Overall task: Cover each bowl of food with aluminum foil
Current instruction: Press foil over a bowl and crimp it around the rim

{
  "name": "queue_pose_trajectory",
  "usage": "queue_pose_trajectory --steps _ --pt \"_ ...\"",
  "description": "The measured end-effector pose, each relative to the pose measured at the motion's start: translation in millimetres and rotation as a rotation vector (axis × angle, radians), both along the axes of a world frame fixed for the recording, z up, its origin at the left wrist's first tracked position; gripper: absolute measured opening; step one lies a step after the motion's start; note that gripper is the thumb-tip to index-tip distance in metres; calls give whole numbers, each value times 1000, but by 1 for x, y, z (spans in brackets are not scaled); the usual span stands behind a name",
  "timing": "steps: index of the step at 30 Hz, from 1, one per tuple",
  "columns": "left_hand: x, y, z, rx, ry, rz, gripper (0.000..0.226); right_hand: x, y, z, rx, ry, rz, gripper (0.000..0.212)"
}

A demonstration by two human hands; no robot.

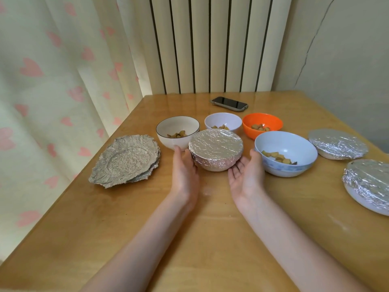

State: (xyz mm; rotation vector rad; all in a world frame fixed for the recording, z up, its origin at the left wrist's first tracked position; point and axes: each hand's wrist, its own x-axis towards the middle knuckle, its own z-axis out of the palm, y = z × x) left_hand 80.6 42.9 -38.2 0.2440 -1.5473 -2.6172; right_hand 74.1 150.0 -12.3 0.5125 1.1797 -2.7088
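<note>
A foil-covered bowl [215, 149] stands in the middle of the wooden table [147, 228]. My left hand [185, 167] rests flat against its left side. On its right, my right hand [246, 171] lies palm up with straight fingers at the base. Behind and beside it stand uncovered bowls of brown food chunks: a white black-rimmed bowl [176, 131], a small white bowl [223, 122], an orange bowl [262, 125] and a pale blue bowl [286, 153]. Two more foil-covered bowls, the nearer [368, 184] and the farther [337, 145], sit at the right. A stack of crumpled foil sheets [126, 160] lies at the left.
A dark phone [229, 103] lies near the table's far edge. A heart-patterned curtain [52, 91] hangs along the left side, a radiator [210, 43] stands behind, and a wall is at the right.
</note>
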Motion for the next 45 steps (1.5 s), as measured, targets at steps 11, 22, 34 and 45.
queue_pose_trajectory --steps 11,22,34,45 --pt "10 7 4 101 -51 -42 71 7 -2 5 -14 -20 -7 49" --pt "2 -6 8 127 -96 -76 75 13 -8 5 -46 -32 -20 51" --pt "2 5 3 225 -79 -50 69 20 -19 3 -97 -82 -28 50" --pt "6 -5 9 72 -184 516 25 17 -1 3 266 152 -264 19"
